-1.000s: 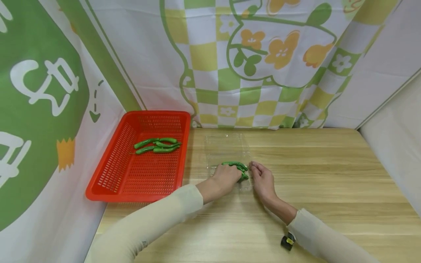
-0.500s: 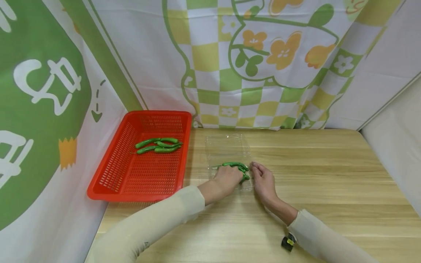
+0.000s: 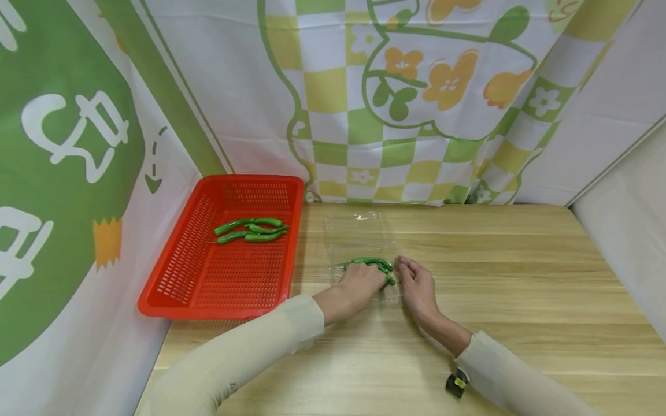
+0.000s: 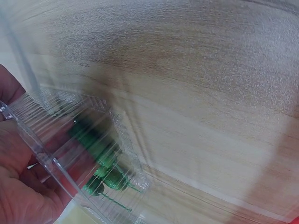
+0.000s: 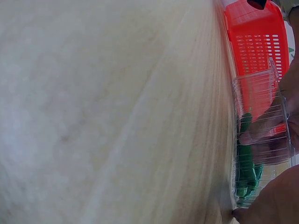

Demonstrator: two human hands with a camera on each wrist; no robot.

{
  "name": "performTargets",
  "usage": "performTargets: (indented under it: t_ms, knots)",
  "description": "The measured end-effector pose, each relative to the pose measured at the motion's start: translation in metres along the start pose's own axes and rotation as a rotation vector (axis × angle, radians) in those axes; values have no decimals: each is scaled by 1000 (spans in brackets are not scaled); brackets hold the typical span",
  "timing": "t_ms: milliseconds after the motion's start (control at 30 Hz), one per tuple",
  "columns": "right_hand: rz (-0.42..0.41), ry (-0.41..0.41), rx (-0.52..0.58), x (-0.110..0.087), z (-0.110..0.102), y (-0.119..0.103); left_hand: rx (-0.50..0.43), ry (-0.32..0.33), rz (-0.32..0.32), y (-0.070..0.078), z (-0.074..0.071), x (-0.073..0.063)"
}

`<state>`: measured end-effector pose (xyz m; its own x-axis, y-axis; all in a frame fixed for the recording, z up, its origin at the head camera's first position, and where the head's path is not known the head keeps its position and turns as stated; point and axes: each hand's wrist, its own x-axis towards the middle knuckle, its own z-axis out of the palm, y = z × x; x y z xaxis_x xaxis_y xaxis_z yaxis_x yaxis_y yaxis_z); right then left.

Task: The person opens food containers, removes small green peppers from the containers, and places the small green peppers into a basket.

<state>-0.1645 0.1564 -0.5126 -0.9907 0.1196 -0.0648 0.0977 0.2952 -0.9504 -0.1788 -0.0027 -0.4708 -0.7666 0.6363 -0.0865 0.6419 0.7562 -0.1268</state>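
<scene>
A clear plastic container (image 3: 359,231), its lid folded back, lies on the wooden table with green chili peppers (image 3: 372,260) inside. My left hand (image 3: 359,283) reaches into it from above, fingers bent down round the peppers and partly hiding them. Through the ribbed clear wall in the left wrist view, the pepper ends (image 4: 110,175) show below the left hand (image 4: 21,186). At the container's right side, my right hand (image 3: 418,289) pinches the edge between thumb and fingers. The right wrist view shows left-hand fingers (image 5: 257,133) against the peppers (image 5: 245,163) behind the wall.
To the left stands a red perforated basket (image 3: 224,277) holding several green chili peppers (image 3: 265,237). A small black object with a yellow mark (image 3: 456,383) is by the right sleeve. A patterned curtain (image 3: 364,138) hangs behind the table.
Both hands stay almost where they were. A pepper's thin end at the container's left side has shifted slightly under the left hand. The head view has shifted a little.
</scene>
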Motion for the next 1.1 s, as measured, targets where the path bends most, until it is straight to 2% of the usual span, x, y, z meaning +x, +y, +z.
performTargets:
  t_ms: [400, 800, 1100]
  knots:
    - [4, 12, 4, 1, 1, 1, 12, 35, 5, 0, 3, 0]
    - [4, -17, 19, -1, 1, 0, 44, 7, 32, 0, -1, -1]
    - [12, -16, 23, -1, 1, 0, 14, 46, 30, 0, -4, -2]
